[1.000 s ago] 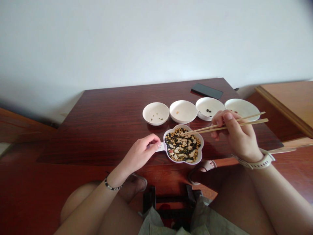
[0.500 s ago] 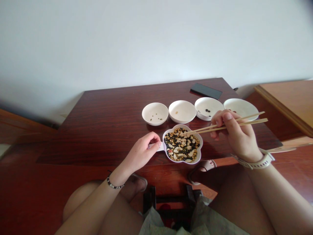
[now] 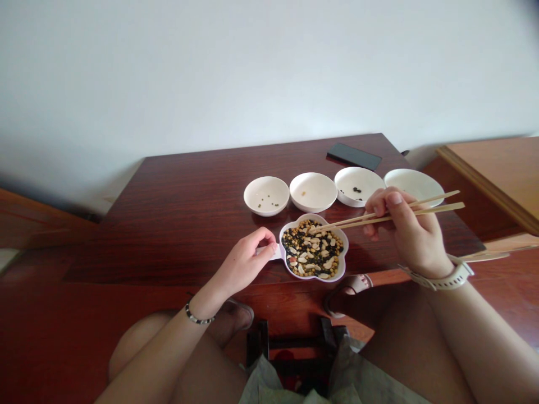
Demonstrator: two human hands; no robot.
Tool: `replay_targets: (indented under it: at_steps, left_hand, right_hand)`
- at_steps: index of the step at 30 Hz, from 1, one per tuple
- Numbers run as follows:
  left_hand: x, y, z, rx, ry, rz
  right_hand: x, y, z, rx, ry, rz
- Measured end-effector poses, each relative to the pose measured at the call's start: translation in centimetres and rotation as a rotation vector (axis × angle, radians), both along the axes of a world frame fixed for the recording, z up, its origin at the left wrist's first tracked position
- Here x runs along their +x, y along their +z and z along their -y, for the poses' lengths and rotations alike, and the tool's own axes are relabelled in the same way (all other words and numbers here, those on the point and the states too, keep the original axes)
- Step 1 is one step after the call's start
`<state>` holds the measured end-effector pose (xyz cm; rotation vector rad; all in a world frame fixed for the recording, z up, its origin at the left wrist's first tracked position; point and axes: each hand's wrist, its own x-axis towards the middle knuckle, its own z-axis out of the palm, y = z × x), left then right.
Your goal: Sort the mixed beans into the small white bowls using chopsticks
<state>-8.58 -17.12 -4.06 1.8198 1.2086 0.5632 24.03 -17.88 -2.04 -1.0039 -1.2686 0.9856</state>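
Head view: the left hand (image 3: 249,255) pinches the handle (image 3: 274,252) of the flower dish (image 3: 346,264) by the table's (image 3: 189,213) front edge; the right hand (image 3: 406,230) curls around chopsticks (image 3: 357,223). The dish has lots of beans (image 3: 295,246); three bowls (image 3: 318,197) just a few; the last bowl (image 3: 415,182) is hard to see into.

You had a long counter (image 3: 181,219) before you, its top dark reddish brown with a fine wood grain and a slight sheen. Four round white bowls (image 3: 266,188) stood on it in a row running from about its middle toward its right edge, rim close to rim; the near part of the rightmost was hidden from you. Behind the third bowl from your left, near the far right corner, a dark smartphone (image 3: 353,156) lay flat. Nearest you, a flower-shaped dish (image 3: 346,247) sat level at the counter's front edge, its handle pointing left.
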Motion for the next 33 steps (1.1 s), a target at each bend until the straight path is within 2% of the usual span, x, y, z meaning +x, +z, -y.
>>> replay_targets:
  at_steps: [9,13,17,23,28,33]
  left_hand:
    - [-0.3,-0.1,0.1,-0.018,0.002,-0.003]
    - [-0.8,-0.3,0.0,-0.013,-0.002,-0.010]
    - [-0.7,-0.3,0.0,-0.007,-0.003,-0.022]
    - [0.0,0.2,0.1,-0.014,-0.009,-0.039]
    - [-0.1,0.1,0.1,-0.010,-0.006,-0.039]
    - [-0.1,0.0,0.2,-0.019,-0.014,-0.038]
  right_hand:
    - [0.1,0.5,0.0,0.064,-0.077,-0.037]
    - [0.7,0.2,-0.3,0.168,-0.203,-0.099]
    - [2.8,0.0,-1.4,0.287,-0.339,-0.177]
    - [7.6,-0.6,-2.7,0.415,-0.547,-0.200]
    - [9.9,-1.4,-2.7,0.485,-0.669,-0.080]
    - [11.0,-2.1,-2.4,0.468,-0.796,0.001]
